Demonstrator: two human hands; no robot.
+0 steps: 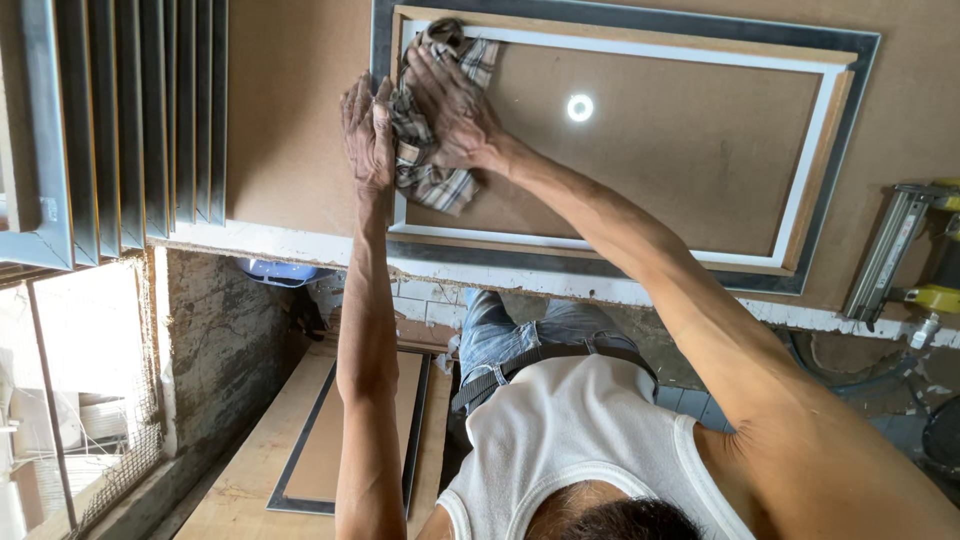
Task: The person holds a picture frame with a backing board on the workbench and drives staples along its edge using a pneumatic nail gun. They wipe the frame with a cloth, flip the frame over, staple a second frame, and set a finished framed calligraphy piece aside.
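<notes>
We press the checked cloth (pixel 432 120) under our right hand (pixel 452 105), fingers closed on it. Our left hand (pixel 367 130) lies flat and open, steadying the frame (pixel 620 30); firm even strokes along its edge should serve best.

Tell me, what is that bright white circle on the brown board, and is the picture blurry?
In the head view, the white circle is glare from a light, reflected off the board inside the picture frame. The hands, left hand and right hand, and the checked cloth look sharp; the window side at far left is washed out.
</notes>
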